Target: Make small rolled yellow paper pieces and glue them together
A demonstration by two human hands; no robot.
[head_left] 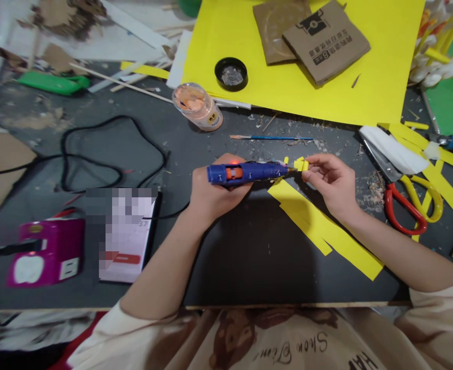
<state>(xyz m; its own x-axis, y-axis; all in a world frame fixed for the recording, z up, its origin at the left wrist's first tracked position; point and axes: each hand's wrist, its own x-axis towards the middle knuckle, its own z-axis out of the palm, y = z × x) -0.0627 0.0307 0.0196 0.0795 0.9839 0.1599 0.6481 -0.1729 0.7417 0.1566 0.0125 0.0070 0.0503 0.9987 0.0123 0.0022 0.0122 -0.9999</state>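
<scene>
My left hand (214,190) is wrapped round a blue glue gun (245,171) with an orange trigger, held level with its nozzle pointing right. My right hand (332,182) pinches a small folded piece of yellow paper (301,164) right at the nozzle tip. Under both hands lie long yellow paper strips (326,231) on the dark table (249,257).
Red-and-yellow scissors (403,200) lie right of my right hand. A large yellow sheet (299,87) carries cardboard pieces (326,41) and a black lid (231,73). A clear jar (197,105), thin paintbrush (272,137), black cable (106,154), pink power strip (44,252) and booklet (128,241) sit left.
</scene>
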